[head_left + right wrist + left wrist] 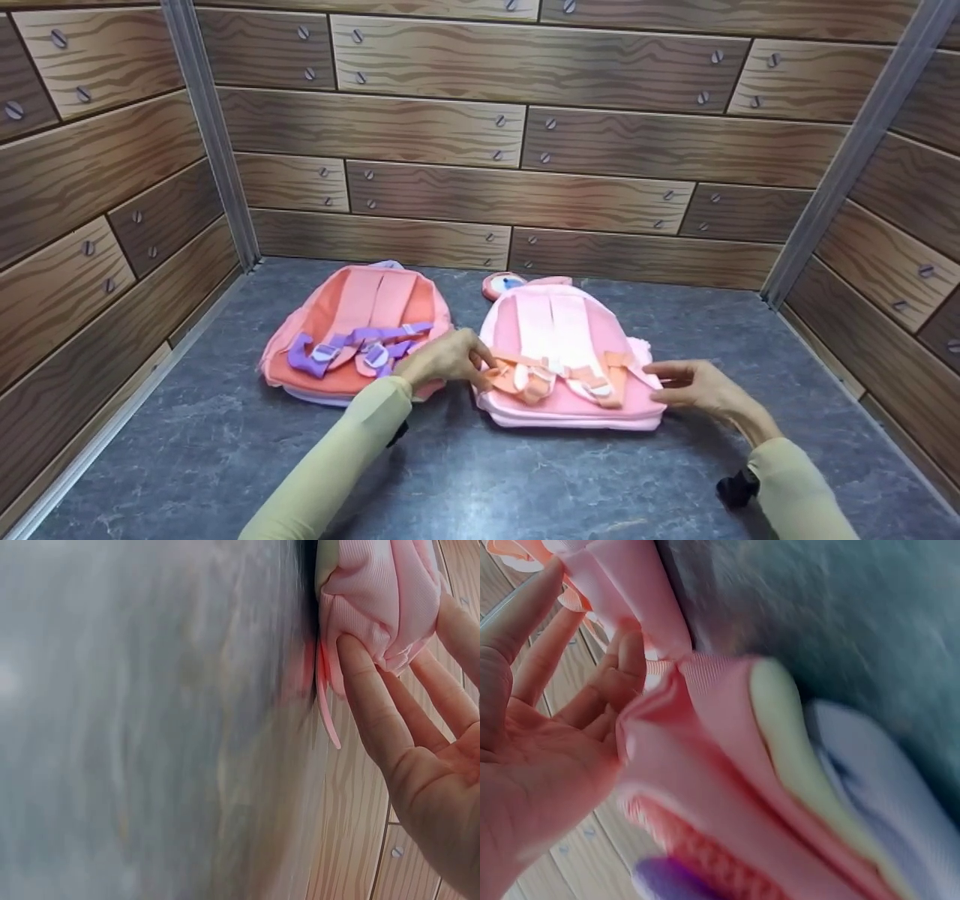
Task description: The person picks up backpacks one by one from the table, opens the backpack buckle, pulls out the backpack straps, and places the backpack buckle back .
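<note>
A pink backpack [551, 315] with orange straps [517, 375] lies at centre right, its strap side up. At its left edge is my left hand [454, 356], the fingertips by the orange straps. In the left wrist view that hand's fingers look loosely bent against the pink fabric. My right hand [701, 390] is at the bag's right edge, its fairly straight fingers touching the side. The right wrist view shows these fingers [371, 697] around the soft pink corner [367, 607]. Left of it lies a coral backpack [360, 300] with purple straps [375, 345], close to my left wrist.
Both bags lie on a dark grey marbled tabletop [225, 457]. Wood-patterned panels [435, 135] rise at the back and both sides, joined by grey corner posts [214, 135]. A red piece with a white and blue eye [502, 283] sticks out behind the pink bag.
</note>
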### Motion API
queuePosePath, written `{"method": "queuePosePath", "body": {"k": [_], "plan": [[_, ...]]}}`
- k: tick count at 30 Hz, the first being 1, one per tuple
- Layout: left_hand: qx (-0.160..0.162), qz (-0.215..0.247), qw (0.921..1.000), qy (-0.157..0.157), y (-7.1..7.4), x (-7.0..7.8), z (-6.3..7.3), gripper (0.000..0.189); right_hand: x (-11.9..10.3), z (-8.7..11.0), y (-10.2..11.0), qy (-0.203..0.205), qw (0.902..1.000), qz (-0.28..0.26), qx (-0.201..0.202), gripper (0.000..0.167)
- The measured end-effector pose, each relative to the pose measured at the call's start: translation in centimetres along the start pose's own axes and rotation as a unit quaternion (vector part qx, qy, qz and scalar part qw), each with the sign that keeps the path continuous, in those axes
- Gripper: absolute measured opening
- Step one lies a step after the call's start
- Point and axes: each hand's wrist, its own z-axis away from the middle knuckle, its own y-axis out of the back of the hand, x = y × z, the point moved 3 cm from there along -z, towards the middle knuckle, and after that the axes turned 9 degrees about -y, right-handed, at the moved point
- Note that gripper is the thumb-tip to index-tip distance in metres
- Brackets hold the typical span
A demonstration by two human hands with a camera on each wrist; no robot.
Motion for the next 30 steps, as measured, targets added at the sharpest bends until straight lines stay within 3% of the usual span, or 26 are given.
{"method": "queuePosePath", "body": {"k": [6,15,23,30], "plan": [[0.003,-0.055,0.9983,-0.018,0.9,-0.2,0.4,0.030,-0.6,-0.4,-0.7,0.017,0.9998,0.005,-0.006,0.062],[-0.014,-0.069,0.9972,-0.024,2.3,-1.1,1.3,0.032,-1.8,-1.2,-2.3,0.013,0.9998,0.014,0.003,0.061],[-0.031,-0.053,0.9975,-0.036,3.0,-1.6,1.6,0.033,-2.2,-1.3,-2.9,0.006,0.9997,0.016,0.018,0.059],[-0.020,-0.029,0.9989,-0.032,3.3,-1.9,1.7,0.032,-2.2,-1.2,-2.8,0.015,0.9997,-0.018,0.000,0.058]]}}
